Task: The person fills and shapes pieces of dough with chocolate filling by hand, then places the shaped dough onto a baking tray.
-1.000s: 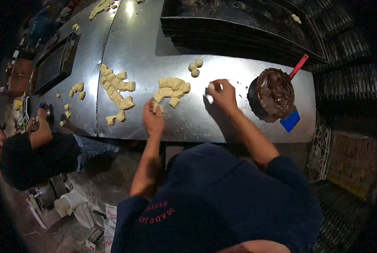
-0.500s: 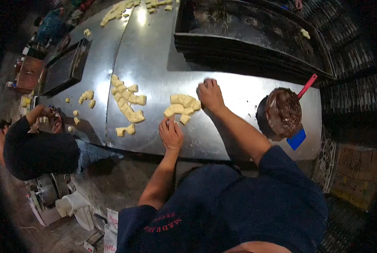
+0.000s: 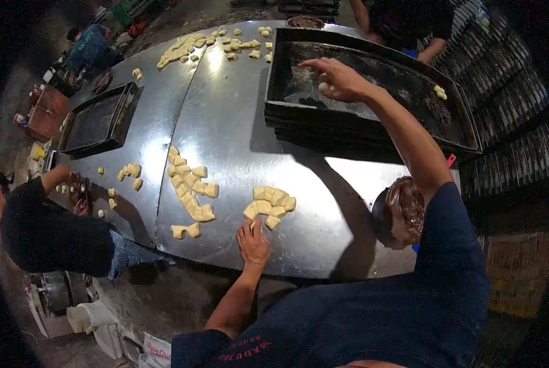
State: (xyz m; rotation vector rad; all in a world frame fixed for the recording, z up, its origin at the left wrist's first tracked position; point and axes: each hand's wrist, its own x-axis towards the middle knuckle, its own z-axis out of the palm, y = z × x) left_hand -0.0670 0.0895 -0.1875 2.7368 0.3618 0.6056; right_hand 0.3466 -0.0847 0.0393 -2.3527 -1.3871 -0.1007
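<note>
My right hand (image 3: 343, 81) is over the top dark baking tray (image 3: 372, 110), its index finger stretched out. Pale dough balls (image 3: 323, 88) show under its curled fingers. On the steel table, my left hand (image 3: 253, 245) rests just below a cluster of cut dough pieces (image 3: 272, 199). A small pale bit of dough (image 3: 253, 225) shows between its thumb and fingertips, partly hidden. Left of this cluster lies a longer row of cut dough (image 3: 188, 184), with a short separate piece (image 3: 185, 230) below it.
A bowl of brown filling (image 3: 404, 211) stands at right, partly behind my arm. Dough balls (image 3: 440, 92) sit at the tray's right side. An empty smaller tray (image 3: 96, 122) is at left. A co-worker (image 3: 65, 230) handles dough at left; another person (image 3: 409, 24) stands across the table.
My right hand has risen from the table beside the dough cluster to above the stacked trays, with dough balls now visible under it. My left hand stays by the cluster. The view has shifted.
</note>
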